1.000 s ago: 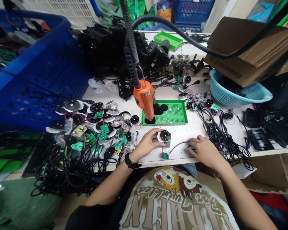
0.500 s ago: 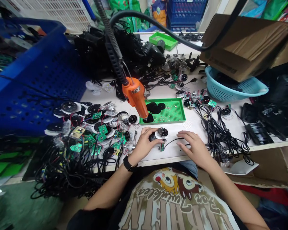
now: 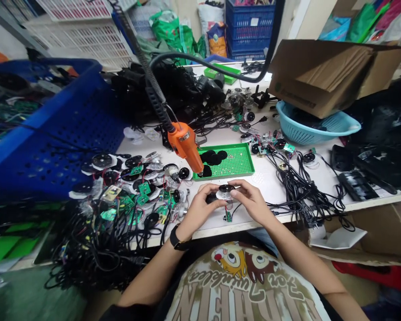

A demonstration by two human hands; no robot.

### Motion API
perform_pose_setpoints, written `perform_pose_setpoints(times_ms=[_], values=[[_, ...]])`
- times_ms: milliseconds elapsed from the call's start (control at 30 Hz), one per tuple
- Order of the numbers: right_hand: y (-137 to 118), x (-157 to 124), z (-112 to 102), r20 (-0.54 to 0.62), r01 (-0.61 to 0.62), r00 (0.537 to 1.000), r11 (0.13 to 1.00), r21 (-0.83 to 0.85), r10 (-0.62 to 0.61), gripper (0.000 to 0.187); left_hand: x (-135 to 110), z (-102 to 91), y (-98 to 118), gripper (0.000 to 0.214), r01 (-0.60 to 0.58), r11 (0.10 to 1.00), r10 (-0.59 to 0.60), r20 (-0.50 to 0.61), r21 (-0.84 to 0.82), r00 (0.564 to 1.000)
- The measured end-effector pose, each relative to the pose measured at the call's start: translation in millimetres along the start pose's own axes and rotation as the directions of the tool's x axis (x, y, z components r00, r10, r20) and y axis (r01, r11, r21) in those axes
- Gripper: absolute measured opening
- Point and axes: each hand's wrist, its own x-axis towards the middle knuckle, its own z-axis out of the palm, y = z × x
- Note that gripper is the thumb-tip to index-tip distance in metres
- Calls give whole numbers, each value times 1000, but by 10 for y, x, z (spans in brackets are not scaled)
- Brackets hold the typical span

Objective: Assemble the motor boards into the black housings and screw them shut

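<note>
Disc [image 3: 226, 189], apparently now in both hands [image 3: 200, 207] [image 3: 252, 203]

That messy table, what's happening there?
A person's left hand and right hand are holding a black disc together over the table. Red wires link it to a small green board. An orange screwdriver hangs at the edge of a green tray, among more discs and black cables.

A cramped electronics assembly workshop, workbench [image 3: 270, 209] piled with circuit boards [image 3: 144, 188], black cables [image 3: 307, 196], electric screwdriver [image 3: 185, 145], stacked plastic crates [image 3: 249, 31]
</note>
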Motion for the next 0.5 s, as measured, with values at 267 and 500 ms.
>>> perform_pose_setpoints(times_ms=[267,500], values=[[85,-23,192,40,-114,994,946,304,107,69,71,209,67,41,-24,986,43,-106,168,993],[-379,-267,-615,-151,-11,979,783,622,134,48,53,469,155,61,-300,905,292,72,303,954]])
